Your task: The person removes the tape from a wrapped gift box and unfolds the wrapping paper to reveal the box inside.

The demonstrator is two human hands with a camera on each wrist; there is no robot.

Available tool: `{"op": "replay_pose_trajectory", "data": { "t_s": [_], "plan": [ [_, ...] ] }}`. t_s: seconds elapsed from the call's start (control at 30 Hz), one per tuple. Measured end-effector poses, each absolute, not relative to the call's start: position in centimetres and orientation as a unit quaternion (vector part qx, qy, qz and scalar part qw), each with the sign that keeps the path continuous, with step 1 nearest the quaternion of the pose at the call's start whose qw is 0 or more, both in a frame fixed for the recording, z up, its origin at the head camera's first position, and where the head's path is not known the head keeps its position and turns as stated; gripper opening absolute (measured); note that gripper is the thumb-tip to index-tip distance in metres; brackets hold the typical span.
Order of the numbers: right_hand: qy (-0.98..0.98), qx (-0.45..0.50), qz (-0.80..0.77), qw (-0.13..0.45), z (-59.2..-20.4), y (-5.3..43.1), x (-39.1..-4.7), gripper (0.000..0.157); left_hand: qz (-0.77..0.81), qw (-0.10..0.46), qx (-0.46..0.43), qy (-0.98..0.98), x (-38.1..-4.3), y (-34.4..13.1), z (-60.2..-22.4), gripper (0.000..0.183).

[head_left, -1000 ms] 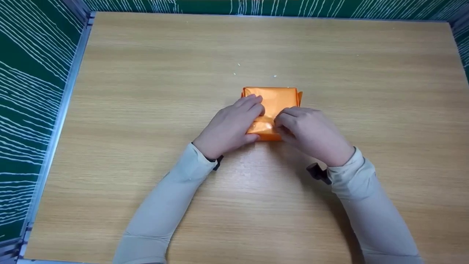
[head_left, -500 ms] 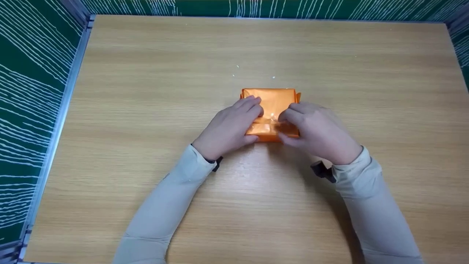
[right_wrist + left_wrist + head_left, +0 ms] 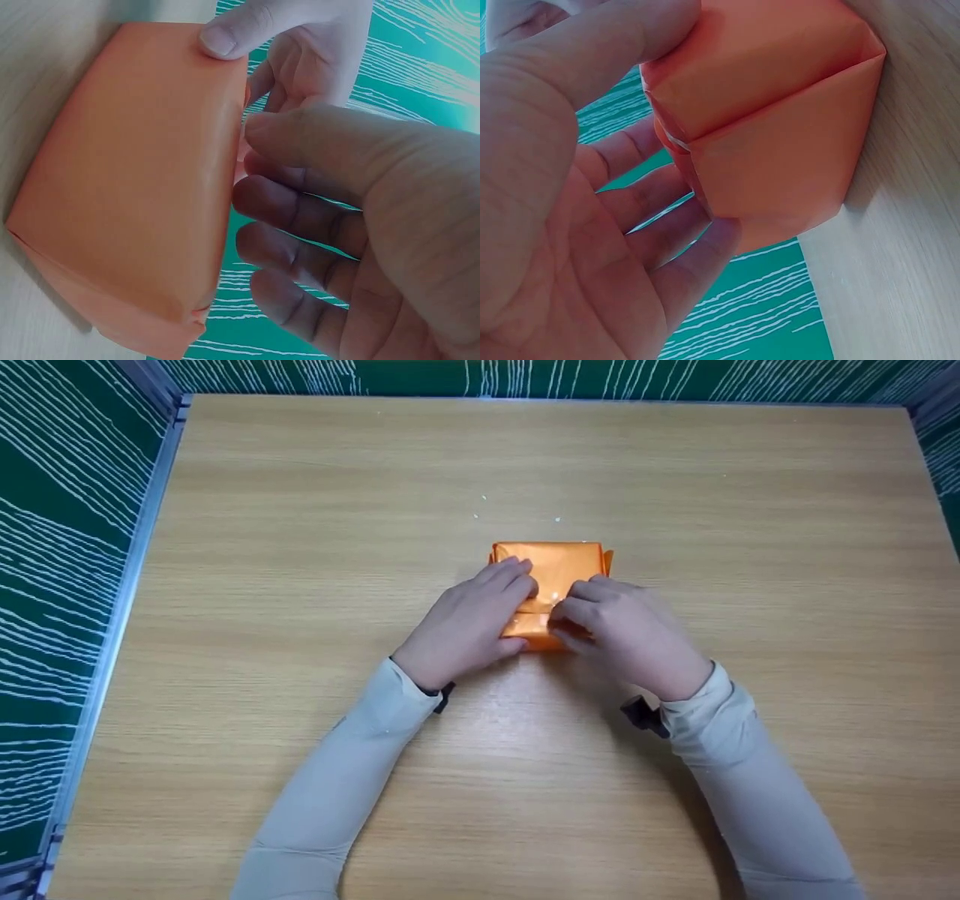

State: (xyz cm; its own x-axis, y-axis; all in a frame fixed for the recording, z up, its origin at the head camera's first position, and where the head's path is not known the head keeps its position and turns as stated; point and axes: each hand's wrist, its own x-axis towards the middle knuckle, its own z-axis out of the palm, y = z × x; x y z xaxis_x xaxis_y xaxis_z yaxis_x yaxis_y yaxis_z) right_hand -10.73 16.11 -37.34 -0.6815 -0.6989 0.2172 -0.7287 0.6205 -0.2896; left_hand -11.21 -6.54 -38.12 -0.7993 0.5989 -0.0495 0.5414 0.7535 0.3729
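Observation:
A box wrapped in shiny orange paper (image 3: 559,564) lies on the table, a seam running across its top near the front edge. My left hand (image 3: 474,619) holds the box's left part, fingers on top and thumb against the front side. In the left wrist view, folded paper flaps show on the box's end (image 3: 780,161). Over the seam, right of centre, is my right hand (image 3: 634,634), fingers bent and fingertips at the top face. The right wrist view shows no object between its thumb and fingers (image 3: 274,206). Part of the seam is hidden beneath that hand.
The wooden table (image 3: 337,510) has tiny white scraps (image 3: 557,519) beyond the box. Green panels with white lines (image 3: 67,585) stand along the left, far and right edges. A black strap piece (image 3: 643,715) hangs at the right wrist.
My right hand shifted right along the seam with the thumb spread, then came back left over it, fingers closer together. The left hand keeps its place on the box.

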Motion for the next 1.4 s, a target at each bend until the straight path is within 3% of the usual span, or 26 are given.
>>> {"op": "replay_pose_trajectory", "data": {
  "t_s": [0.2, 1.07, 1.27, 1.4],
  "plan": [
    [-0.891, 0.419, 0.172, 0.037, -37.4, 15.9, -10.8, 0.007, 0.159, 0.091, 0.317, 0.931, -11.1, -6.8, -38.0, 0.062],
    [-0.895, 0.381, 0.231, 0.013, -37.0, 17.0, -11.7, 0.006, 0.143, 0.092, 0.332, 0.928, -10.9, -6.5, -37.8, 0.056],
    [-0.887, 0.408, 0.218, -0.012, -37.0, 17.4, -11.7, 0.017, 0.147, 0.084, 0.329, 0.929, -10.8, -6.5, -38.0, 0.057],
    [-0.882, 0.433, 0.184, 0.011, -37.2, 17.1, -11.5, 0.025, 0.152, 0.089, 0.324, 0.93, -10.8, -6.5, -38.0, 0.057]
  ]
}}
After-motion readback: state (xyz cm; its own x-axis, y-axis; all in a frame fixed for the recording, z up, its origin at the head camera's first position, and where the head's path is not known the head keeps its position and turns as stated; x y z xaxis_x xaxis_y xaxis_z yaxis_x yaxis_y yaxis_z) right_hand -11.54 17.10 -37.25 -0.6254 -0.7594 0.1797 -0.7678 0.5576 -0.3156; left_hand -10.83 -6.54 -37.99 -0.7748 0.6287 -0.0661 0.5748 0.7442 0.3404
